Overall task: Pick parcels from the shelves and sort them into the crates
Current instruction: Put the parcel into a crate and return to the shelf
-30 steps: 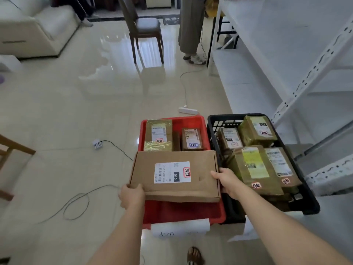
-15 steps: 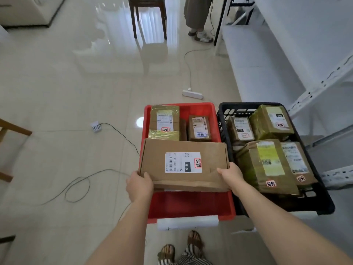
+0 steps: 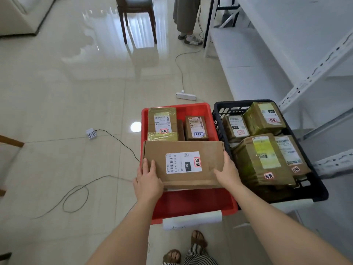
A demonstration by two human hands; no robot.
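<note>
Glossy tiled floor (image 3: 57, 92), cables trailing left of the red crate (image 3: 210, 205). Left hand (image 3: 148, 181) grips the flat cardboard box (image 3: 183, 163) at its left end, fingers curled over the top. Box sits over the red crate's near half. Right hand (image 3: 227, 172) clasps the right end, beside the black crate (image 3: 313, 192). Risk: box lands tilted on the two small parcels (image 3: 196, 128) behind it if pushed forward.

Glossy cream tiled floor (image 3: 57, 92), wooden chair (image 3: 136, 14), white sofa (image 3: 21, 14) behind
</note>
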